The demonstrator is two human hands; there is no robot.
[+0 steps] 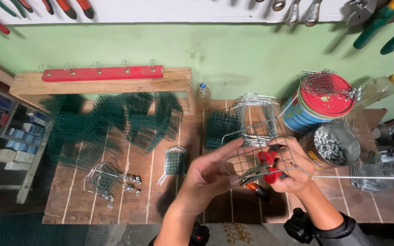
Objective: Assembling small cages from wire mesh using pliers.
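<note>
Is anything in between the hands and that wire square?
No. The left hand touches the wire mesh piece directly, and the right hand presses red-handled pliers against its lower edge. Nothing else sits between them.

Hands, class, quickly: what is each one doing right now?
Left hand: closed on the wire mesh panel, thumb and fingers pinching its edge.
Right hand: closed on red-handled pliers.

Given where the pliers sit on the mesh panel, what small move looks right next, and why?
Probably squeeze the pliers shut: the right hand has their nose at the wire mesh panel lower edge, where the left hand steadies it.
</note>
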